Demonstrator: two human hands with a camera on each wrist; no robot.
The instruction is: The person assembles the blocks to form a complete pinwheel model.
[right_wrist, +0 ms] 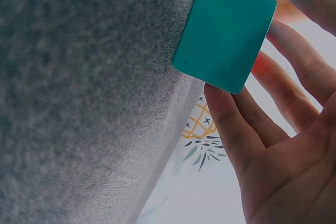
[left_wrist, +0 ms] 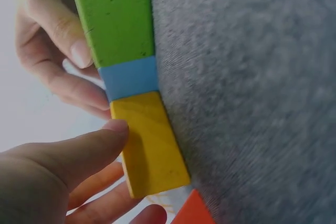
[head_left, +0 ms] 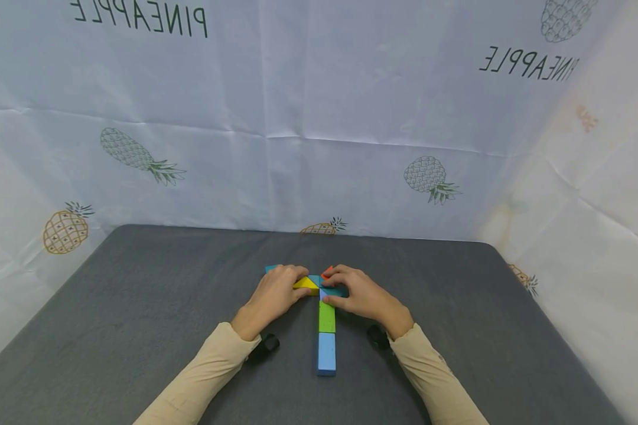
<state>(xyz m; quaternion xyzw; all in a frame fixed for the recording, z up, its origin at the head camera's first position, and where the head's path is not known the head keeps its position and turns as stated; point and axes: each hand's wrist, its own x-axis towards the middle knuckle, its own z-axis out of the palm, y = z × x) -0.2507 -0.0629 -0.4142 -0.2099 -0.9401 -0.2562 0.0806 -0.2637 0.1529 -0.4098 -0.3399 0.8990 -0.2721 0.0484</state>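
My left hand (head_left: 276,289) holds a yellow block (left_wrist: 152,145), its thumb on the near side and fingers curled at the far side. My right hand (head_left: 364,296) grips a teal block (right_wrist: 226,35), its fingertips against the edges and its thumb by the green block (head_left: 327,317). In the head view the green block and a light blue block (head_left: 326,353) form a line toward me. The yellow and teal blocks meet the line's far end from either side. Blue pieces lie between the hands, and a red piece (head_left: 326,273) shows partly behind my right fingers.
A dark grey cloth-covered table (head_left: 138,307) lies under everything. Behind it hangs a white pineapple-print curtain (head_left: 298,177). A blue block end (head_left: 270,268) shows past my left hand. Dark devices (head_left: 268,344) sit under both wrists.
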